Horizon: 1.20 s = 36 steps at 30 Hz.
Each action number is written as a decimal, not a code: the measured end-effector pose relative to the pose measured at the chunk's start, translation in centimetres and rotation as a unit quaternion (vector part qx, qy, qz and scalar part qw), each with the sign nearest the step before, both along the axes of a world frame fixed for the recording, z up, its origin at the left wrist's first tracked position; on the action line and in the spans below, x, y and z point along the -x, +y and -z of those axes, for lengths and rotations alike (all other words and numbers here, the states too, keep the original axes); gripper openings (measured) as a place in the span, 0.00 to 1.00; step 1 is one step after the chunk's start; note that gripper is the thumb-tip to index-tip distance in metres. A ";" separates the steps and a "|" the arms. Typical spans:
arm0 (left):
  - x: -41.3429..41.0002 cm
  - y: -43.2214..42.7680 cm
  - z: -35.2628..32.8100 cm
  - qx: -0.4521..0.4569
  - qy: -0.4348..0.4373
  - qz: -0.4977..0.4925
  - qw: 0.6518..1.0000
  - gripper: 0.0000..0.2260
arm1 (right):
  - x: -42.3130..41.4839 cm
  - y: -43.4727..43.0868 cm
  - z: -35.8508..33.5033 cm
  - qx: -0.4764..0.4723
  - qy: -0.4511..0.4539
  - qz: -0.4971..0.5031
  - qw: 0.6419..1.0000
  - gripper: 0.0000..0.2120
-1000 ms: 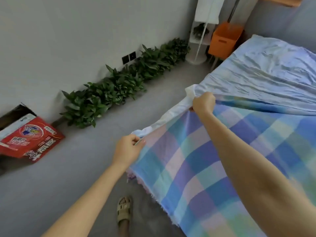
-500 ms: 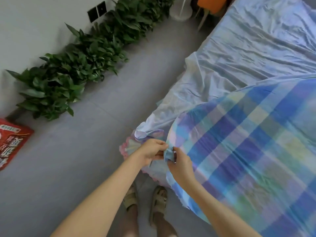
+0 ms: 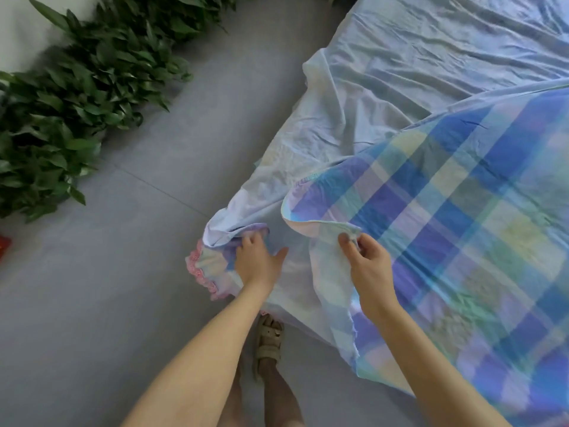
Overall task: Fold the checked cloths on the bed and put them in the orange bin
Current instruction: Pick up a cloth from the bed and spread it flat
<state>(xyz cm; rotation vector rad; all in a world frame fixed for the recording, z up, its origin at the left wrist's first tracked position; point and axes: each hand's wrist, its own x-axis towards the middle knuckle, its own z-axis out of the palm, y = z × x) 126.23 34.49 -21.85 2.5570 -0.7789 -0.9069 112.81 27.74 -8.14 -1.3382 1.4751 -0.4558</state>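
The right hand pinches a corner of the checked cloth between thumb and curled fingers, and holds this corner a little up, so that the pale underside of the cloth shows below it. The rest of the cloth lies spread on the bed, over the pale blue sheet, and its near edge hangs down over the side of the bed.

The left hand is spread, with the thumb pointing away from the fingers. It reaches to the bunched fabric at the bed's corner, just beside a pink lace trim. The fingertips are partly lost in the folds, so it seems only to touch the fabric, not to grasp it.

The two hands are apart, with bare sheet between them. A sandal stands on the grey floor below, and green plants stand along the wall.
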 end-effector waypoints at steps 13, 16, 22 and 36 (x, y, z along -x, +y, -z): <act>0.2 0.1 2.3 -0.036 0.055 -0.020 0.998 0.19 | -0.5 -1.7 0.3 0.007 -0.023 -0.007 1.000 0.17; 1.0 -1.4 2.8 -0.052 -0.006 0.005 0.999 0.18 | -0.3 -1.8 0.3 0.011 -0.027 -0.013 0.999 0.16; 0.7 1.5 1.3 0.039 0.085 -0.106 0.990 0.08 | 0.0 -0.4 0.7 0.027 -0.038 -0.004 0.999 0.12; -5.7 10.6 -25.3 0.191 0.275 0.028 0.942 0.04 | -6.1 12.7 -9.9 0.395 0.072 -0.101 0.911 0.07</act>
